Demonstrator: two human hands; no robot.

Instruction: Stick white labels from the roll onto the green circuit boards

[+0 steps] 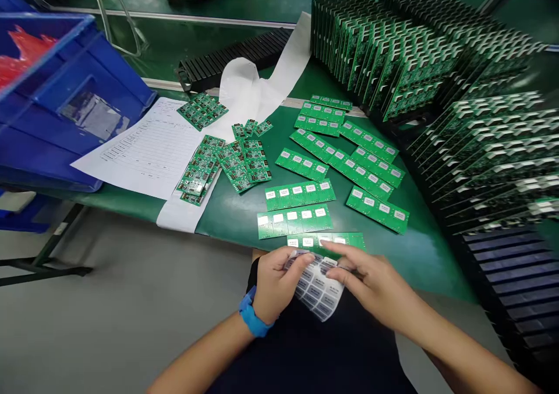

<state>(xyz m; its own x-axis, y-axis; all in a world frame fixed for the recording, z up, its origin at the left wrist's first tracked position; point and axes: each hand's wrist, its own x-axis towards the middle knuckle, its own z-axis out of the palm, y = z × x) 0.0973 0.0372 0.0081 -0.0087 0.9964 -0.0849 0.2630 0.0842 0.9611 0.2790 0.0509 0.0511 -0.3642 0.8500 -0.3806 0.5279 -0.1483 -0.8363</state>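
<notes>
While your left hand (279, 280) grips the label sheet (321, 294), your right hand (371, 277) works at its upper edge

Since both your hands meet at the near edge of the worktop (233, 216), the label sheet sits right between them, tilted over your lap. Your left hand has its thumb and fingers closed on the sheet's upper left corner. Your right hand reaches in from the other side, thumb and index finger a little apart at the upper right; whether they pinch a single label there, you cannot tell from this angle. The sheet's lower end hangs free below your fingers, its rows of printed labels facing up.

Just beyond your hands lies the nearest board strip (356, 241), partly covered by your right index finger and the sheet; contact with the finger is unclear. Two labelled strips (294, 220) lie behind it, one past the other, and further labelled boards (343, 158) spread away to the right, some overlapping. Well off to your left, small unlabelled-looking boards (201, 170) rest on and beside white paper, near a blue bin (113, 91). Upright boards fill the racks (384, 56) on your right.
</notes>
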